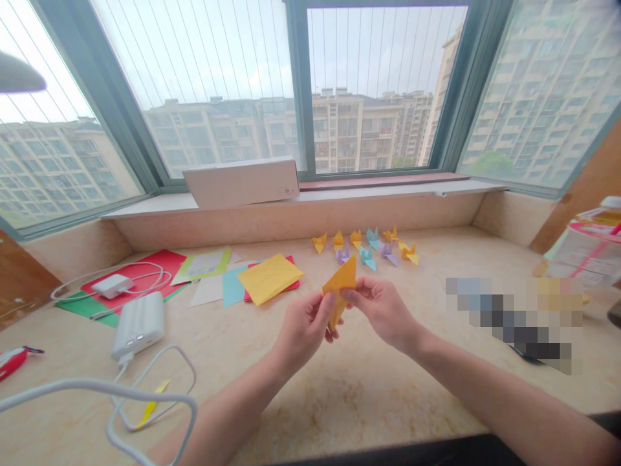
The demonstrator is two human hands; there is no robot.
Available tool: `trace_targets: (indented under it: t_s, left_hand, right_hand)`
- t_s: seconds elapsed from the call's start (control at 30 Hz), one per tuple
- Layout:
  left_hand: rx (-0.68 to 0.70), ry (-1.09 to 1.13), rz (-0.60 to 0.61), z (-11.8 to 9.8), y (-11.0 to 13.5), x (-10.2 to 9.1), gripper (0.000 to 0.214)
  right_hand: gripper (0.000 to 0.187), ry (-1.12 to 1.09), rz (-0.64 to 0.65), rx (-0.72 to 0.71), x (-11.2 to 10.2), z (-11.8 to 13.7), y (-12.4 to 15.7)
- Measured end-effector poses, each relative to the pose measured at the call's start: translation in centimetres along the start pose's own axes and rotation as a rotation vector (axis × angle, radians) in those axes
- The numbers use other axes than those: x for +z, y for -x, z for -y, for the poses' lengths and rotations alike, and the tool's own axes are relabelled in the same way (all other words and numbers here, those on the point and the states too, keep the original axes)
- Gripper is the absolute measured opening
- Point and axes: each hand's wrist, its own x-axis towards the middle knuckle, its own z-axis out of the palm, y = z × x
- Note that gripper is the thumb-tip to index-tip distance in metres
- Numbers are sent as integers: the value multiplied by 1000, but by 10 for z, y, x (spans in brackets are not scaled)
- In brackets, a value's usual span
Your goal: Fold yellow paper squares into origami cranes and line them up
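Both my hands hold a folded orange paper piece [340,279] above the marble counter [339,382]. My left hand [303,327] pinches its lower part with closed fingers. My right hand [381,307] pinches its right edge from the other side. Behind them, near the wall, stand several small folded paper cranes [366,249] in yellow, blue and purple. A stack of coloured paper sheets [264,279], yellow on top, lies to the left of my hands.
A white power bank [140,329] with white cables [145,395] lies at the left, beside a white charger [112,285] on red and green sheets. A long white box [242,182] rests on the window sill. A clear container [589,249] stands at the right.
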Motion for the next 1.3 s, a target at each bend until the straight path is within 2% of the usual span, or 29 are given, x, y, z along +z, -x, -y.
trace_targets:
  t_s: [0.13, 0.37, 0.57, 0.77, 0.83, 0.97, 1.17, 1.3]
  left_hand:
    - [-104, 147, 120, 2, 1, 4, 55]
    - [-18, -6, 1, 6, -3, 2, 49]
    - [74, -238, -64, 5, 0, 1, 45]
    - [134, -341, -110, 8, -4, -5, 40]
    - [138, -337, -94, 9, -5, -6, 39]
    - [77, -260, -45, 14, -7, -4, 41]
    - [19, -112, -47, 21, -8, 1, 48]
    - [24, -90, -25, 20, -8, 3, 52]
  right_hand:
    - [28, -57, -61, -21, 3, -1, -1]
    - [26, 34, -26, -77, 4, -7, -3]
    - [28, 44, -103, -97, 8, -13, -3]
    - [31, 2, 5, -59, 8, -16, -6]
    - [31, -63, 34, -10, 9, -15, -8]
    - [28, -147, 13, 35, 13, -14, -8]
    - [36, -122, -36, 51, 19, -21, -5]
    - [39, -95, -52, 46, 18, -23, -6]
